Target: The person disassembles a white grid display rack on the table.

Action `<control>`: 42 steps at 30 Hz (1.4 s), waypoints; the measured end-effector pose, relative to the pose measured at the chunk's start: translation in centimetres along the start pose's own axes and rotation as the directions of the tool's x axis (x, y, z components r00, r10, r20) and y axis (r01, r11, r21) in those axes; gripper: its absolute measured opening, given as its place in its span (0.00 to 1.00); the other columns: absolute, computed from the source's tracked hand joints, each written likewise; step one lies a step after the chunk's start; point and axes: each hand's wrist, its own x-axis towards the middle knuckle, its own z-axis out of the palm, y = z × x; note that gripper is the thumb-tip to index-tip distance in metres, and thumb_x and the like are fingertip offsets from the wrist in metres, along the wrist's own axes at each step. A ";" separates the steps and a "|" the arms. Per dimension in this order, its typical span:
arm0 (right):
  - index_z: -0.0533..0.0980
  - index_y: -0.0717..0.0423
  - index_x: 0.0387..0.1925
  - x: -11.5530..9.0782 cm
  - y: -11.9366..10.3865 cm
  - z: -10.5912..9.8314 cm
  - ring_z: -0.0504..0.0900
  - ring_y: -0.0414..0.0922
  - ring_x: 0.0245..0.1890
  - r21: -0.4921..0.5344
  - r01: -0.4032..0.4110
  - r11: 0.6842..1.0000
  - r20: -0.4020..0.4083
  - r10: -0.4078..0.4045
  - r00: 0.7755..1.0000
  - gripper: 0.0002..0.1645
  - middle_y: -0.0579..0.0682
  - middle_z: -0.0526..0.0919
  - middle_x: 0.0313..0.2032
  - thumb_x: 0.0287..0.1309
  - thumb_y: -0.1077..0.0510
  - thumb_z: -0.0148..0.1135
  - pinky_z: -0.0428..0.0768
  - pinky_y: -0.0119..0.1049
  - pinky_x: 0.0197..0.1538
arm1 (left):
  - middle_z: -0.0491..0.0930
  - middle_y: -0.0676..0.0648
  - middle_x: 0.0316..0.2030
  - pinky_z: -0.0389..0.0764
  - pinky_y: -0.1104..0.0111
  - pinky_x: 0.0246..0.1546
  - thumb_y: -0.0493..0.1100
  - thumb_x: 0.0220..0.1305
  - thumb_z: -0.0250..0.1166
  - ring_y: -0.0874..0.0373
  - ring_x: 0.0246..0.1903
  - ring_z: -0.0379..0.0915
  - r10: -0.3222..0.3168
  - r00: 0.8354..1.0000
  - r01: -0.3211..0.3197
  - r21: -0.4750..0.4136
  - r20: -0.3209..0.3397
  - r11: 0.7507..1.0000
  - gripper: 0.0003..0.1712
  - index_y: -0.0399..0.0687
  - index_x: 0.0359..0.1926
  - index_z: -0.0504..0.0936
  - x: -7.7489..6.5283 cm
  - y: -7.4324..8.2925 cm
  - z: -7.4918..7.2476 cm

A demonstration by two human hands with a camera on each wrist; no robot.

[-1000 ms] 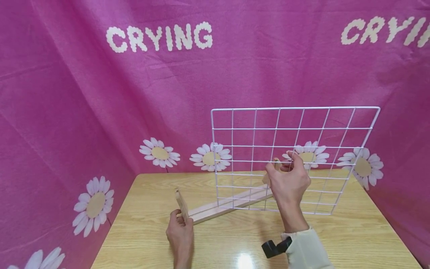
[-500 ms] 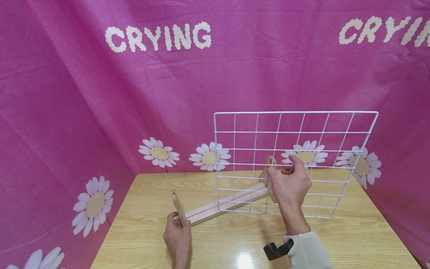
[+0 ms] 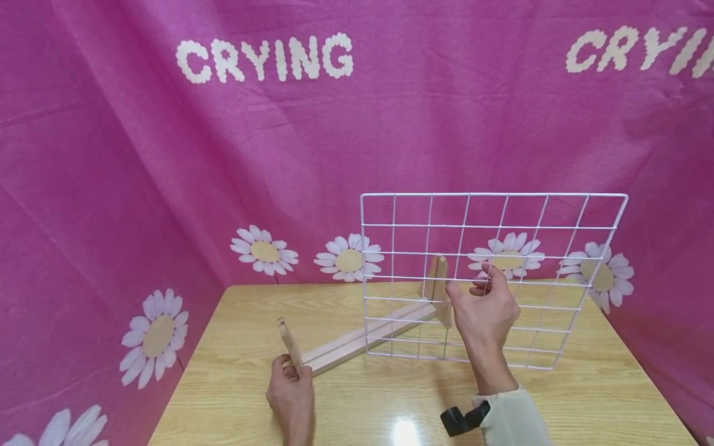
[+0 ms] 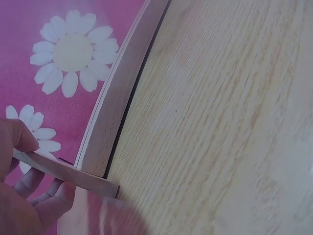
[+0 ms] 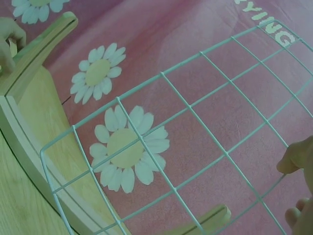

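My left hand (image 3: 291, 396) pinches the near upright end piece (image 4: 73, 175) of a pale wooden stand between thumb and fingers. From that piece a grooved wooden bar (image 3: 368, 334) runs back to the right along the table. It meets a second upright end piece (image 3: 439, 288), partly seen through the mesh. A white wire grid panel (image 3: 468, 194) is held up tilted by my right hand (image 3: 484, 316), whose thumb and fingers grip its wires near the middle. In the head view the panel's lower left corner overlaps the bar. The right wrist view shows the panel (image 5: 190, 105) close up.
The wood-grain table (image 3: 357, 415) carries the stand. Pink cloth (image 3: 390, 136) with daisies and lettering hangs behind it and at both sides. A black camera mount (image 3: 464, 420) sits at my right wrist by the pale sleeve (image 3: 515, 418).
The wooden stand has slid left with my left hand, and its far end piece now shows beside my right hand. The grid panel has come down a little.
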 end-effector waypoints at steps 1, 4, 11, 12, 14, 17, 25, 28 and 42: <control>0.77 0.62 0.55 0.0 0.1 0.0 0.83 0.52 0.35 -0.002 -0.003 1.000 0.001 0.003 1.000 0.34 0.58 0.82 0.35 0.42 0.60 0.75 0.74 0.44 0.38 | 0.84 0.43 0.31 0.76 0.64 0.29 0.30 0.48 0.65 0.53 0.28 0.81 -0.002 1.000 0.002 0.002 -0.005 1.000 0.20 0.41 0.46 0.80 0.0 0.0 0.0; 0.77 0.62 0.55 0.0 0.3 -0.1 0.83 0.52 0.35 -0.007 -0.003 1.000 0.002 0.003 1.000 0.34 0.58 0.82 0.35 0.43 0.60 0.75 0.74 0.44 0.38 | 0.84 0.44 0.31 0.76 0.64 0.29 0.31 0.48 0.65 0.53 0.28 0.81 -0.005 1.000 0.005 0.015 -0.017 1.000 0.20 0.41 0.46 0.80 0.0 0.0 -0.2; 0.78 0.62 0.55 -0.1 0.6 -0.2 0.83 0.52 0.34 -0.029 -0.011 1.000 -0.012 0.011 1.000 0.34 0.60 0.83 0.35 0.42 0.59 0.75 0.73 0.44 0.39 | 0.84 0.45 0.29 0.74 0.66 0.29 0.31 0.48 0.65 0.56 0.26 0.79 -0.001 0.998 0.001 0.014 -0.057 1.000 0.20 0.41 0.46 0.80 -0.1 -0.2 -0.7; 0.78 0.62 0.55 -0.1 0.7 -0.3 0.83 0.52 0.34 -0.032 -0.013 0.999 -0.012 0.013 1.000 0.34 0.60 0.83 0.35 0.41 0.59 0.75 0.73 0.44 0.39 | 0.84 0.45 0.29 0.73 0.67 0.29 0.31 0.48 0.65 0.57 0.26 0.79 -0.001 0.998 0.002 0.012 -0.063 1.000 0.19 0.41 0.46 0.80 -0.1 -0.3 -0.7; 0.78 0.62 0.55 -0.1 0.8 -0.3 0.83 0.52 0.34 -0.030 -0.015 0.999 -0.012 0.015 1.000 0.34 0.61 0.83 0.34 0.41 0.59 0.76 0.73 0.44 0.39 | 0.84 0.46 0.28 0.73 0.67 0.29 0.31 0.48 0.65 0.57 0.26 0.79 0.002 0.997 -0.002 0.006 -0.073 1.000 0.19 0.41 0.46 0.80 -0.2 -0.3 -0.8; 0.78 0.62 0.55 -0.2 1.0 -0.3 0.83 0.52 0.34 -0.027 -0.015 1.000 -0.010 0.015 1.000 0.34 0.60 0.83 0.34 0.41 0.60 0.76 0.73 0.44 0.38 | 0.84 0.46 0.28 0.73 0.65 0.30 0.30 0.48 0.65 0.56 0.25 0.80 0.009 0.996 -0.009 0.002 -0.090 1.000 0.19 0.41 0.45 0.81 -0.3 -0.4 -1.0; 0.78 0.62 0.53 -0.3 1.5 -0.5 0.84 0.52 0.34 -0.035 -0.015 0.999 -0.016 0.014 1.000 0.33 0.58 0.84 0.35 0.41 0.60 0.76 0.73 0.44 0.39 | 0.84 0.44 0.29 0.74 0.67 0.29 0.30 0.48 0.65 0.54 0.27 0.80 -0.006 0.994 0.006 0.005 -0.111 1.000 0.19 0.40 0.45 0.81 -0.3 -0.4 -1.0; 0.78 0.62 0.53 -0.3 1.6 -0.5 0.84 0.53 0.34 -0.043 -0.014 0.999 -0.019 0.013 1.000 0.33 0.59 0.84 0.35 0.41 0.59 0.75 0.73 0.45 0.40 | 0.84 0.44 0.29 0.73 0.70 0.28 0.30 0.48 0.65 0.54 0.28 0.80 -0.018 0.994 0.018 0.006 -0.109 1.000 0.19 0.40 0.45 0.81 -0.3 -0.4 -1.1; 0.78 0.61 0.52 -0.6 1.9 -0.4 0.84 0.52 0.35 -0.042 -0.037 0.998 -0.009 0.036 0.999 0.31 0.56 0.84 0.37 0.42 0.59 0.75 0.74 0.42 0.37 | 0.85 0.42 0.32 0.74 0.65 0.31 0.32 0.48 0.65 0.50 0.30 0.82 -0.076 0.992 0.079 0.021 -0.098 0.997 0.21 0.41 0.47 0.80 -0.7 -0.1 -1.5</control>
